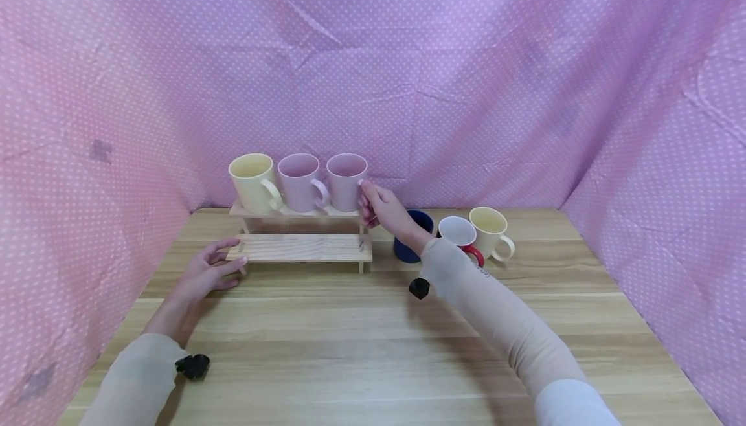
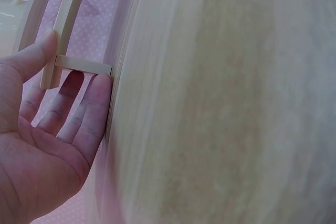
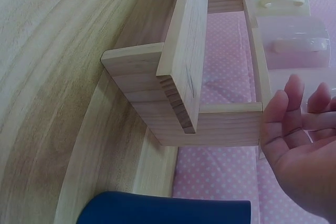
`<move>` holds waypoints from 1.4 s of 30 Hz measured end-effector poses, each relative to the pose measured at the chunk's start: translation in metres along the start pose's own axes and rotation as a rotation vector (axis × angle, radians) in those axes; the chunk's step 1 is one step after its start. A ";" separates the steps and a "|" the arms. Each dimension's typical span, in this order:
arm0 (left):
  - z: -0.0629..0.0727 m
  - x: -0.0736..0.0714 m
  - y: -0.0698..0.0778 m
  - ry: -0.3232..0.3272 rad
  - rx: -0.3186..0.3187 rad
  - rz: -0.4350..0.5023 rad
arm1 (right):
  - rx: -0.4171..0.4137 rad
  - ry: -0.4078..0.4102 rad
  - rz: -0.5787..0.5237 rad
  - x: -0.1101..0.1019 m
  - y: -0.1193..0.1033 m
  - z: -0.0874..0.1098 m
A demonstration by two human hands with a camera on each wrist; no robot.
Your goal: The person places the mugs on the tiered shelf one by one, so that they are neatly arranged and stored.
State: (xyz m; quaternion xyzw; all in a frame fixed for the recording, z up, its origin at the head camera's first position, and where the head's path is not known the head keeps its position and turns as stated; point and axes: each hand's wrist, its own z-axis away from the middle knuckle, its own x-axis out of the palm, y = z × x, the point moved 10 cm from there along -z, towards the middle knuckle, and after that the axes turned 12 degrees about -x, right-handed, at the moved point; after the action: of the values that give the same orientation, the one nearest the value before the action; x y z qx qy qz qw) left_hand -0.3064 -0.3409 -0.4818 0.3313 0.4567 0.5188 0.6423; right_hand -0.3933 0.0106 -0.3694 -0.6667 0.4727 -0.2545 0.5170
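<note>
A two-tier wooden rack (image 1: 303, 248) stands at the back of the table. On its upper shelf stand a pale yellow mug (image 1: 252, 191), a pink mug (image 1: 298, 188) and, rightmost, another pink mug (image 1: 344, 188). My right hand (image 1: 386, 211) holds that rightmost mug at its handle side, with the fingers covering the handle. In the right wrist view, curled fingers (image 3: 286, 114) show beside the upper shelf. At the rack's left end, my left hand (image 1: 204, 274) grips the lower shelf, the thumb (image 2: 39, 56) on the board and the other fingers by the leg.
Right of the rack stand a navy mug (image 1: 406, 253), partly behind my right forearm, a white mug with a red handle (image 1: 457, 230) and a yellow mug (image 1: 488, 239). Pink dotted cloth (image 1: 373, 76) surrounds the wooden table (image 1: 326, 348) at the back and sides.
</note>
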 end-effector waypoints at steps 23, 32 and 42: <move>0.000 0.003 -0.010 -0.005 -0.007 0.008 | 0.097 -0.030 0.112 -0.006 -0.001 0.005; -0.001 0.003 -0.009 -0.007 -0.010 0.017 | 0.013 -0.026 0.313 -0.046 -0.029 0.017; 0.002 0.002 0.001 -0.011 0.024 0.021 | -0.129 0.055 0.437 -0.118 -0.065 0.056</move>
State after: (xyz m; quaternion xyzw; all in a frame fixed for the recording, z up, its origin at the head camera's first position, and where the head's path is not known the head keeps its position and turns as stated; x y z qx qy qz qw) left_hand -0.3046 -0.3388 -0.4802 0.3465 0.4559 0.5181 0.6354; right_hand -0.3733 0.1418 -0.3101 -0.5730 0.6349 -0.1240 0.5031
